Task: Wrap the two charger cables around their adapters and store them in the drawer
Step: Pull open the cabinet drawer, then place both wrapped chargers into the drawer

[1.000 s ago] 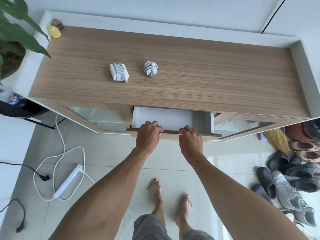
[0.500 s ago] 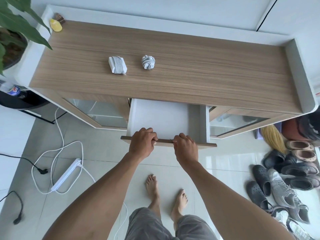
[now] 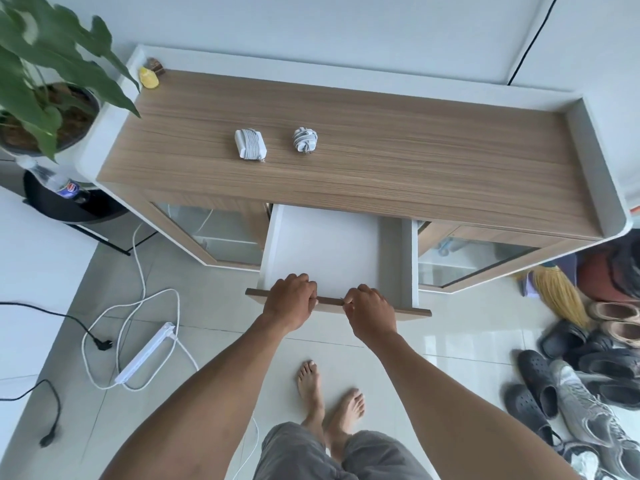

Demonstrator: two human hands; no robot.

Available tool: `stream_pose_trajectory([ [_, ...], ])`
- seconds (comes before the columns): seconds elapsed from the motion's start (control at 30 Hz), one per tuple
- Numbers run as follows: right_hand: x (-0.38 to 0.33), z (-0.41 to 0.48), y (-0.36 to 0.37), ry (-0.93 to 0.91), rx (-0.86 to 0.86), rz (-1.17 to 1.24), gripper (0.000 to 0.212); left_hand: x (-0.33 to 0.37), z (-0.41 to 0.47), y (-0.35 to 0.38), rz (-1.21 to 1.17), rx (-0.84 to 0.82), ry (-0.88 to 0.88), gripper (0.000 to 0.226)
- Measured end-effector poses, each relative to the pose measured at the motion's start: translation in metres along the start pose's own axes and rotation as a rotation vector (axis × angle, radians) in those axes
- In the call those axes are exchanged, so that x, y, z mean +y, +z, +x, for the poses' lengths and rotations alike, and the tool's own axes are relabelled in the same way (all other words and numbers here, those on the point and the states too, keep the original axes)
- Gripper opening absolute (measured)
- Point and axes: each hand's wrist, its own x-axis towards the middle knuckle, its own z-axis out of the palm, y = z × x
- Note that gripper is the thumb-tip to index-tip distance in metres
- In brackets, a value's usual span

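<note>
Two white chargers lie on the wooden cabinet top, each with its cable wound round its adapter: a flat square one on the left and a smaller round bundle to its right. Below them the white drawer stands pulled out, and I see nothing inside it. My left hand and my right hand both grip the drawer's wooden front edge, fingers curled over it.
A potted plant stands left of the cabinet, with a bottle beneath it. A white power strip and loose cords lie on the tiled floor at left. Several shoes and a broom crowd the floor at right. A small yellow object sits at the cabinet's back left corner.
Both hands have pulled the drawer further out of the cabinet towards me. The two wrapped chargers have not moved on the top.
</note>
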Motion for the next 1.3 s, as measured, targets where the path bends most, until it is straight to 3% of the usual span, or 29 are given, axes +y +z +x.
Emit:
stream_pose_trajectory([
  [0.23,-0.002,0.017,-0.055,-0.008,-0.089,0.064,0.026,0.024,0.025,-0.057,-0.026,0.018,-0.071,0.021],
  [0.67,-0.087,0.116,-0.178,-0.215,0.087,0.055,0.021,-0.023,0.072,-0.182,-0.012,0.263,-0.198,0.015],
  [1.07,-0.120,0.252,-0.164,-0.064,0.049,0.029,0.065,-0.149,0.188,-0.197,-0.011,0.227,-0.284,0.089],
  [1.3,-0.124,0.301,-0.151,0.009,-0.028,0.081,0.084,-0.181,0.231,-0.192,0.040,0.085,-0.223,0.108],
])
